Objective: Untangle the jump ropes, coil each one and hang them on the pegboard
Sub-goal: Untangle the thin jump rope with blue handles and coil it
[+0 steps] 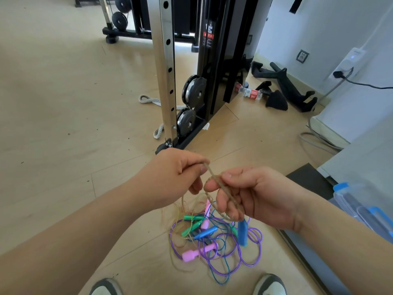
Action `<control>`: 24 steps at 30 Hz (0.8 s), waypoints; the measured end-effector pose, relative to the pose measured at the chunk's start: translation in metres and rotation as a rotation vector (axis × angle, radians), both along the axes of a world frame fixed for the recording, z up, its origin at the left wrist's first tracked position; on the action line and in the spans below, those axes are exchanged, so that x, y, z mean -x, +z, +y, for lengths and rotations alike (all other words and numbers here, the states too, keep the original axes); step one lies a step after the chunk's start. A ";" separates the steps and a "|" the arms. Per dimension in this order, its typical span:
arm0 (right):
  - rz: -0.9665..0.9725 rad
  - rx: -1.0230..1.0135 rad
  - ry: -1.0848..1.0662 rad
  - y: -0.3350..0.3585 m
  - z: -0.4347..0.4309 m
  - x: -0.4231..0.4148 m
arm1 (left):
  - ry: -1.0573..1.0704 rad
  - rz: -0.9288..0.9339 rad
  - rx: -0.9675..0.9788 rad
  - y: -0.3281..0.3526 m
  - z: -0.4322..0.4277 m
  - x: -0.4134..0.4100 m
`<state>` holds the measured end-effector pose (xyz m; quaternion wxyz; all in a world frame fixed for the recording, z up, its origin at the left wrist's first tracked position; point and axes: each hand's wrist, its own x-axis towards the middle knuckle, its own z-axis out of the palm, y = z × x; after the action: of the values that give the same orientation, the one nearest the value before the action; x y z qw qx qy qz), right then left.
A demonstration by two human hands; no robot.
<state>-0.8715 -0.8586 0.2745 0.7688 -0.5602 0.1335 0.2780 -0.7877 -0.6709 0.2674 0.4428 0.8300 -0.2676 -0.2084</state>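
Observation:
A clear, tan-tinted jump rope (pixel 214 177) stretches between my two hands above the floor. My left hand (pixel 176 175) pinches its upper end between thumb and fingers. My right hand (pixel 248 194) holds a loop of the same rope in its curled fingers. Below them a tangled pile of ropes (pixel 214 241) lies on the wooden floor: purple and blue cords, with pink (pixel 191 254), green (pixel 192 218) and blue (pixel 242 231) handles mixed in. The clear rope hangs down into this pile. No pegboard is in sight.
A cable weight machine (pixel 191 77) with a steel upright stands just ahead. Black handle attachments (pixel 285 86) and a plastic bottle (pixel 248 92) lie by the wall at right. A clear storage box (pixel 361 205) with blue clips sits at my right. My shoes (pixel 270 284) flank the pile.

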 end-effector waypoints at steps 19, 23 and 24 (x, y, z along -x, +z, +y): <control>-0.046 -0.094 -0.063 0.003 -0.007 0.002 | -0.048 -0.111 0.203 -0.010 -0.007 0.004; -0.104 -0.106 -0.080 0.002 -0.004 0.002 | -0.082 -0.072 0.192 -0.009 -0.007 0.004; -0.108 -0.110 -0.086 0.002 -0.004 0.001 | -0.109 -0.009 0.192 -0.007 -0.008 0.005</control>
<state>-0.8729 -0.8622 0.2767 0.8158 -0.5250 0.1005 0.2209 -0.7929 -0.6788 0.2607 0.5070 0.7690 -0.3329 -0.2017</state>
